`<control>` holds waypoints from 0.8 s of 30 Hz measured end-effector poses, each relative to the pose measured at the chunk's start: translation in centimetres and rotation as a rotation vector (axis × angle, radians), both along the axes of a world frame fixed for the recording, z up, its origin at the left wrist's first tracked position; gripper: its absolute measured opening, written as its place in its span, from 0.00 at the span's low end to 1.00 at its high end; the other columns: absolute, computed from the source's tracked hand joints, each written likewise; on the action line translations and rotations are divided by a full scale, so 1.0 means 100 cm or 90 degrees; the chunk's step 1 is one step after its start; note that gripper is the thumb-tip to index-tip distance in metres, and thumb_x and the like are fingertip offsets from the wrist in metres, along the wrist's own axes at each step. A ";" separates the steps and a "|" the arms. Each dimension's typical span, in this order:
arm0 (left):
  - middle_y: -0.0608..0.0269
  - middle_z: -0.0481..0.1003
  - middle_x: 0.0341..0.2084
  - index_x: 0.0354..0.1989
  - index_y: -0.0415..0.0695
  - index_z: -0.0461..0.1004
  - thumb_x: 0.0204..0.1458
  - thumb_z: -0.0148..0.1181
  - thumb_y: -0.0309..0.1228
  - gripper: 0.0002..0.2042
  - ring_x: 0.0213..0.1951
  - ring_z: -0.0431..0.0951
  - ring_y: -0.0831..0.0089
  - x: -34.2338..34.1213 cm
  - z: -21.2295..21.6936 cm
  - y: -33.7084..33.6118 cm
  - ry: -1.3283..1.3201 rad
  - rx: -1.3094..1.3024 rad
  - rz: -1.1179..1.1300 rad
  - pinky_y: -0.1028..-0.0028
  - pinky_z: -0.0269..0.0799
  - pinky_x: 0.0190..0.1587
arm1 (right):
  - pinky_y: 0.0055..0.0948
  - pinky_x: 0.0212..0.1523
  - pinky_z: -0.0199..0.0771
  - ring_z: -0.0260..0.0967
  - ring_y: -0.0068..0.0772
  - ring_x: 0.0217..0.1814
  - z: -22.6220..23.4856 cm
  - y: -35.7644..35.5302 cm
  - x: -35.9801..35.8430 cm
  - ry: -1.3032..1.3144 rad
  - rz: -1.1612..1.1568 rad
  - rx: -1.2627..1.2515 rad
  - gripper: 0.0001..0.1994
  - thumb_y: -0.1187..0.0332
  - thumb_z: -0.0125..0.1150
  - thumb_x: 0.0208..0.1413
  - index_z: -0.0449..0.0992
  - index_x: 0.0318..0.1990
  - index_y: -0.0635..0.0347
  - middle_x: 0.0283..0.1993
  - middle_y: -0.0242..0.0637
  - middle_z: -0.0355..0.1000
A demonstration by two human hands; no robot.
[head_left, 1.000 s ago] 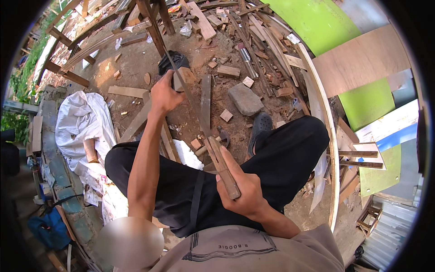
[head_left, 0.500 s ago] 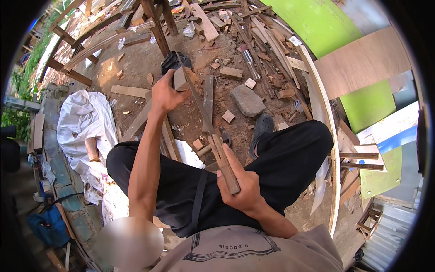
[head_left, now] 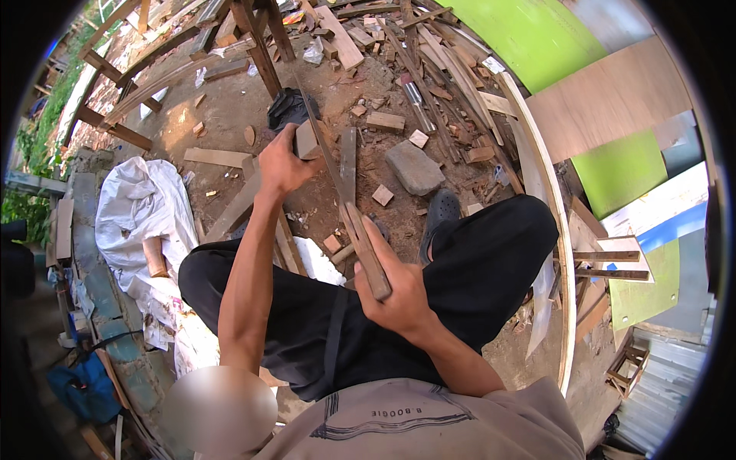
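Observation:
My right hand (head_left: 400,300) grips the wooden handle of a long thin blade (head_left: 326,153), held over my lap. The blade slants up and to the left, and its upper part lies against a small wooden block (head_left: 307,140). My left hand (head_left: 282,164), arm stretched forward, holds that block above the dirt ground. My legs in black trousers (head_left: 491,253) are folded beneath both hands. A narrow wooden slat (head_left: 349,162) lies on the ground just right of the blade.
Wood offcuts and planks litter the ground ahead, with a grey stone (head_left: 414,167) and a dark shoe (head_left: 441,211) near my right knee. A white sheet (head_left: 138,207) lies to the left. Green and brown boards (head_left: 606,100) lean on the right, behind a curved wooden strip (head_left: 548,199).
My right hand has lifted a little and swung the blade up and left until it lies against the block. My left hand has stayed almost in place with the block.

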State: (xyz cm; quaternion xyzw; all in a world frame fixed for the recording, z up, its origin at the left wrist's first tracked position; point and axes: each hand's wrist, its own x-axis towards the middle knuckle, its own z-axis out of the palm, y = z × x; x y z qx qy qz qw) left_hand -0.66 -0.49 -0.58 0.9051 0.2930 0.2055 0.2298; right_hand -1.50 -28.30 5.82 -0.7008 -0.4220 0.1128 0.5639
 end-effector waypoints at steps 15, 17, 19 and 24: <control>0.47 0.80 0.39 0.49 0.43 0.73 0.36 0.73 0.39 0.29 0.43 0.80 0.49 -0.002 -0.007 0.000 -0.005 0.015 -0.018 0.60 0.75 0.44 | 0.36 0.30 0.76 0.78 0.52 0.27 0.004 0.002 0.000 0.022 0.007 0.046 0.34 0.77 0.59 0.51 0.57 0.68 0.74 0.36 0.58 0.76; 0.48 0.80 0.39 0.48 0.44 0.73 0.33 0.73 0.41 0.31 0.42 0.80 0.49 0.002 -0.007 0.008 -0.005 0.018 -0.008 0.59 0.75 0.44 | 0.36 0.30 0.76 0.78 0.52 0.28 0.005 -0.001 -0.004 0.031 0.013 0.051 0.35 0.77 0.59 0.51 0.56 0.68 0.74 0.37 0.60 0.76; 0.48 0.80 0.39 0.48 0.45 0.73 0.31 0.73 0.43 0.31 0.42 0.80 0.50 0.001 -0.009 0.011 -0.008 0.007 -0.011 0.59 0.75 0.44 | 0.37 0.30 0.76 0.78 0.52 0.28 0.000 0.006 -0.006 0.030 0.018 0.029 0.35 0.77 0.60 0.51 0.56 0.68 0.74 0.38 0.61 0.76; 0.48 0.80 0.39 0.48 0.45 0.72 0.32 0.73 0.43 0.31 0.42 0.80 0.50 -0.002 -0.010 0.008 -0.008 -0.004 -0.015 0.58 0.74 0.44 | 0.37 0.29 0.75 0.77 0.52 0.27 -0.001 0.011 0.004 0.035 -0.002 -0.007 0.35 0.78 0.59 0.50 0.58 0.68 0.73 0.39 0.61 0.76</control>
